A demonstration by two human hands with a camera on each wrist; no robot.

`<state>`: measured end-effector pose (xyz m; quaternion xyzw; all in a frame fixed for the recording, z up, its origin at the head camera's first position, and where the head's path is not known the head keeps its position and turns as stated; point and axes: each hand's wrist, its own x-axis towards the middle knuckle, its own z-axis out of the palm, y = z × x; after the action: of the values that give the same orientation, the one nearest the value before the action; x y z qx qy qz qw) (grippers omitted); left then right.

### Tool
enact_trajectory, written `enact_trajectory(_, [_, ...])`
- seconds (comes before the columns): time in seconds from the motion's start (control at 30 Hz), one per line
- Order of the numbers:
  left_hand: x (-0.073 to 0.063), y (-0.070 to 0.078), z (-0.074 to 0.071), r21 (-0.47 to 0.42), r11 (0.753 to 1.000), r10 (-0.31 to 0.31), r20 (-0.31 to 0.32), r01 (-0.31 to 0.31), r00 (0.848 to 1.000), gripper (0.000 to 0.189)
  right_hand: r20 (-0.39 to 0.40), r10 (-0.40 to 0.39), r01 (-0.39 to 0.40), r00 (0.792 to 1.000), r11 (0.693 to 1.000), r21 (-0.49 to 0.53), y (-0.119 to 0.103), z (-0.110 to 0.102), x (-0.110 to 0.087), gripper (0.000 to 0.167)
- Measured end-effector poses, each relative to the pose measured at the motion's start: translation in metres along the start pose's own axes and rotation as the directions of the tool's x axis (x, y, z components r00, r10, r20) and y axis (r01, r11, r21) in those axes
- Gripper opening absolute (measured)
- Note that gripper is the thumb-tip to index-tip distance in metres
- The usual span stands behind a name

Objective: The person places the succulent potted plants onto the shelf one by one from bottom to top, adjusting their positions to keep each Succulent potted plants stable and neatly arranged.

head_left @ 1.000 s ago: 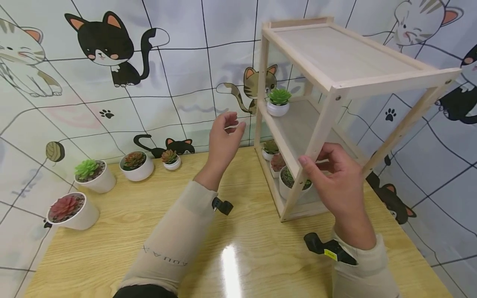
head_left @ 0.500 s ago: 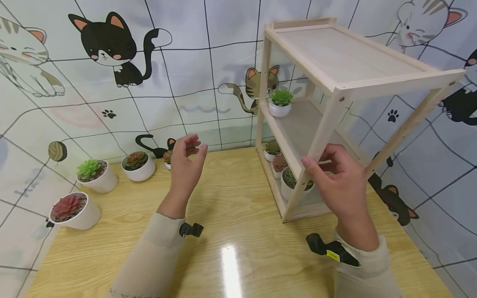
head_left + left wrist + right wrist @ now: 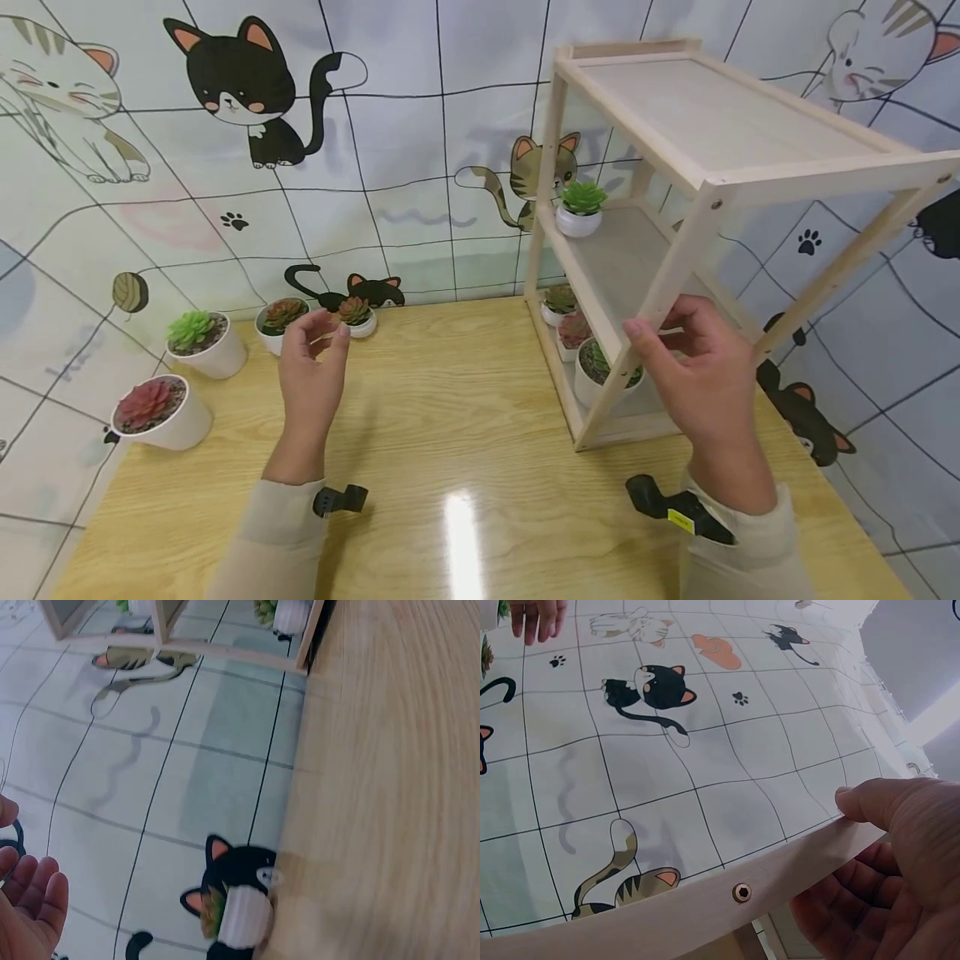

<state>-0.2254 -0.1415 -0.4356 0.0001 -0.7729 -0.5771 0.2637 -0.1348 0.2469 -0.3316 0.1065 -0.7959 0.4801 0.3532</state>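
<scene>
My right hand (image 3: 701, 375) grips the front upright of the light wooden shelf rack (image 3: 735, 108), thumb on one face and fingers curled behind. The right wrist view shows the same thumb and fingers about the wooden bar (image 3: 667, 922). Over the table's left side hovers my left hand (image 3: 311, 387), loosely bent, with nothing in it. Nearest to it are a small reddish-green succulent (image 3: 356, 313) in a white pot and a larger potted brown-green succulent (image 3: 283, 317), partly hidden by the fingers. In the left wrist view the small white pot (image 3: 247, 919) stands apart from the fingers.
Farther left stand a bright green succulent (image 3: 213, 350) and a red succulent (image 3: 168, 421), both in white pots. A green succulent (image 3: 580, 212) sits on the rack's middle tier; several pots, including a white one (image 3: 588, 379), fill the bottom tier. A cat-print wall covering (image 3: 405, 133) backs the table.
My left hand has moved left and down, away from the rack and over to the potted succulents at the back left. The right hand keeps its grip on the rack. The view has shifted slightly.
</scene>
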Motion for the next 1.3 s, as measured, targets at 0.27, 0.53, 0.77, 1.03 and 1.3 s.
enact_trajectory(0.27, [0.003,-0.019,-0.024,-0.009,0.996,-0.092,-0.125,0.092,0.988,0.041,-0.016,0.044,-0.045,0.999,0.999,-0.020,-0.003,-0.004,-0.001,0.030])
enact_trajectory(0.53, [0.013,-0.032,-0.057,0.015,0.994,-0.099,-0.302,0.109,0.948,0.040,-0.006,0.053,-0.054,0.999,0.998,-0.021,-0.003,-0.001,-0.002,0.030])
enact_trajectory(0.77, [0.020,-0.037,-0.085,0.132,0.978,-0.081,-0.476,0.162,0.876,0.042,-0.015,0.025,-0.025,1.000,1.000,-0.012,-0.001,0.002,-0.003,0.029])
enact_trajectory(1.03, [0.022,-0.061,-0.113,0.200,0.955,-0.040,-0.648,0.221,0.760,0.041,-0.014,0.001,-0.002,1.000,1.000,-0.018,-0.001,0.003,-0.002,0.031])
enact_trajectory(1.3, [0.020,-0.088,-0.135,0.094,0.904,-0.202,-0.767,0.418,0.609,0.070,-0.012,0.015,-0.015,1.000,1.000,-0.021,-0.001,0.002,-0.003,0.031])
